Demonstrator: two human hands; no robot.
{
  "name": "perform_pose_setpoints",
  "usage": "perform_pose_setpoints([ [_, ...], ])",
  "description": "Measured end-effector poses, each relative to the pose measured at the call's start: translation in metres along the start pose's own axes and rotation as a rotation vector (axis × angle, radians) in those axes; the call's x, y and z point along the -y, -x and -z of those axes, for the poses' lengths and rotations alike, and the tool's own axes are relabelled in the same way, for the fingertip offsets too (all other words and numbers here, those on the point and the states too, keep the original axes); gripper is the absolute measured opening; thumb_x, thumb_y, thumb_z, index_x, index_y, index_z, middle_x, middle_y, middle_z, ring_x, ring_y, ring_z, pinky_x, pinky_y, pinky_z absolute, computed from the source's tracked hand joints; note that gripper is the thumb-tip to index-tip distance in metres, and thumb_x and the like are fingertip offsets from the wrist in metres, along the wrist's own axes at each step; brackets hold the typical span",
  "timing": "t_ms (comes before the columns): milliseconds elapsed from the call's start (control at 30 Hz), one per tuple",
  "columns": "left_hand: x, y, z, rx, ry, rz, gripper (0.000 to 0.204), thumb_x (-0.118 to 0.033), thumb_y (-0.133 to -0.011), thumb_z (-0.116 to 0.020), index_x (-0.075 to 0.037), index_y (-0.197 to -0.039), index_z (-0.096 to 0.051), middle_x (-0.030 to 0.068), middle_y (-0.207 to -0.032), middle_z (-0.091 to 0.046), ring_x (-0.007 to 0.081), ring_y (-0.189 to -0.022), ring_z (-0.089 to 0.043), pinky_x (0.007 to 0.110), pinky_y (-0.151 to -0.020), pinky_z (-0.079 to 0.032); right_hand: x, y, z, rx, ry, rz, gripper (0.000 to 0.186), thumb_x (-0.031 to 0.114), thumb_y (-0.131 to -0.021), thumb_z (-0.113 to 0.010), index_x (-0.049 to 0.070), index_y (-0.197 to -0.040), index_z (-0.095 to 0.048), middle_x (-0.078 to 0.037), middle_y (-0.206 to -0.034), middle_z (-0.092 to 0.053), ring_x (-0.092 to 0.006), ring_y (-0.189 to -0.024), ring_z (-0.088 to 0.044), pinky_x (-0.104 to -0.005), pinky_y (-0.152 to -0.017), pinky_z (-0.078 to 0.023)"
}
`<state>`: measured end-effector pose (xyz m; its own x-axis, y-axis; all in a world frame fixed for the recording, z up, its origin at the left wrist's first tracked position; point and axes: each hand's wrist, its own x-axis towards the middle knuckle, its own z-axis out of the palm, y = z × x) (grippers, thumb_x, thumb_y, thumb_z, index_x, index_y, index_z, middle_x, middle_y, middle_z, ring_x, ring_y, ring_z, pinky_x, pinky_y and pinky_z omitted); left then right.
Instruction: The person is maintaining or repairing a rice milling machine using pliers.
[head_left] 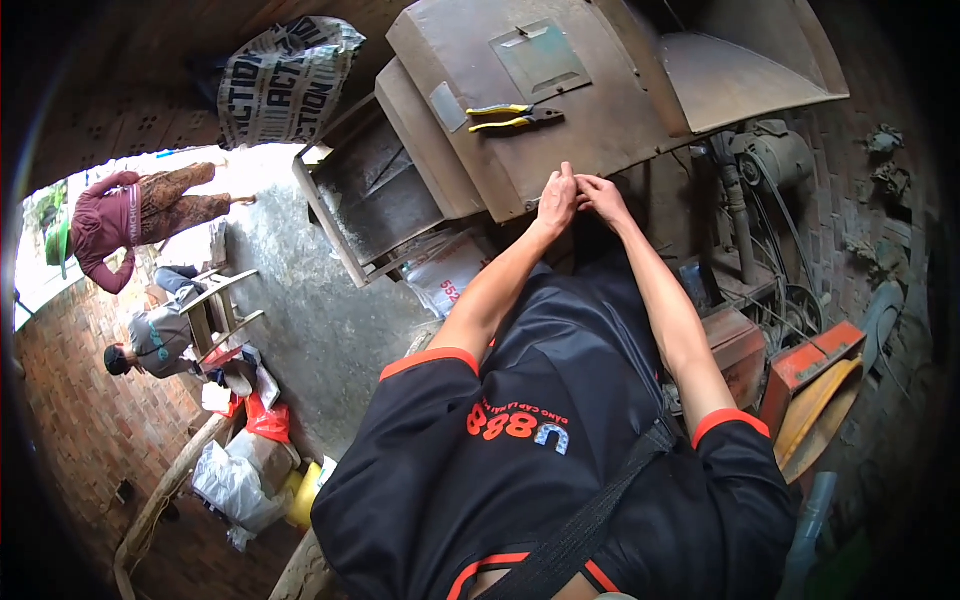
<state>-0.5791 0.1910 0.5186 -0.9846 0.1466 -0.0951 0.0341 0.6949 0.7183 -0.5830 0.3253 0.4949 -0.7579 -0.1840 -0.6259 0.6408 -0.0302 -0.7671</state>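
My left hand (pixel 556 202) and my right hand (pixel 601 197) meet in front of the near edge of a brown metal machine housing (pixel 610 120). The fingers of both are closed and bent inward, the fingertips close together. Whatever lies between them is hidden or too small to make out. Just beyond my hands, a pair of pliers (pixel 515 117) with yellow and black handles lies on top of the housing, its jaws toward the right. Past the pliers is a greenish rectangular plate (pixel 541 60) set in the housing.
An open metal tray (pixel 385 190) juts out left of the housing, near a white sack (pixel 447 272). A motor (pixel 778 152) with cables stands at right, above a red metal part (pixel 815 365). At far left one person (pixel 105 225) stands and another (pixel 160 335) sits near plastic bags (pixel 235 485).
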Motion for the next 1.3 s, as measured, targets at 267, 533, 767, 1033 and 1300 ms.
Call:
perform_pose_setpoints([
  [267,0.002,0.026,-0.019,0.125,-0.225,-0.283,0.022,-0.011,-0.078,-0.057,0.001,-0.092,-0.045,0.0178,-0.076,-0.057,0.0294,-0.077,-0.057,0.035,-0.07,-0.048,-0.028,-0.003,0.012,-0.162,0.341,-0.02,0.011,0.01,-0.084,-0.059,0.0,-0.084,-0.064,-0.007,-0.072,-0.064,-0.0129,-0.059,-0.06,-0.0266,-0.051,-0.05],
  [533,0.025,0.05,-0.019,0.269,-0.209,-0.462,0.037,-0.026,-0.075,-0.064,0.001,-0.094,-0.047,0.0141,-0.078,-0.055,0.0291,-0.076,-0.055,0.036,-0.071,-0.046,-0.051,0.033,-0.005,-0.255,0.568,0.032,0.013,0.013,-0.075,-0.057,0.003,-0.076,-0.066,-0.014,-0.072,-0.065,-0.0201,-0.066,-0.063,-0.0341,-0.06,-0.048],
  [767,0.012,0.05,-0.024,0.234,-0.202,-0.333,0.027,-0.014,-0.07,-0.061,0.004,-0.086,-0.047,0.0157,-0.066,-0.057,0.0308,-0.069,-0.058,0.038,-0.062,-0.049,-0.028,0.042,-0.002,-0.073,0.862,0.123,0.019,0.012,-0.077,-0.052,-0.002,-0.083,-0.064,-0.024,-0.081,-0.063,-0.0379,-0.084,-0.063,-0.0429,-0.069,-0.048],
  [1033,0.014,0.061,-0.015,0.299,-0.197,-0.271,0.029,-0.014,-0.073,-0.064,0.003,-0.091,-0.049,0.0204,-0.078,-0.058,0.0343,-0.076,-0.06,0.039,-0.066,-0.051,-0.041,0.045,-0.012,-0.134,0.948,0.085,0.023,0.019,-0.076,-0.057,-0.002,-0.08,-0.065,-0.024,-0.08,-0.063,-0.0372,-0.081,-0.063,-0.0432,-0.069,-0.049],
  [1300,0.015,0.068,-0.003,0.382,-0.171,-0.343,0.018,-0.017,-0.083,-0.046,0.001,-0.084,-0.051,0.0208,-0.073,-0.06,0.0346,-0.067,-0.062,0.041,-0.058,-0.05,-0.078,0.051,-0.019,-0.16,0.743,-0.115,0.026,0.021,-0.077,-0.063,-0.005,-0.078,-0.065,-0.025,-0.075,-0.064,-0.0335,-0.08,-0.066,-0.042,-0.067,-0.05],
])
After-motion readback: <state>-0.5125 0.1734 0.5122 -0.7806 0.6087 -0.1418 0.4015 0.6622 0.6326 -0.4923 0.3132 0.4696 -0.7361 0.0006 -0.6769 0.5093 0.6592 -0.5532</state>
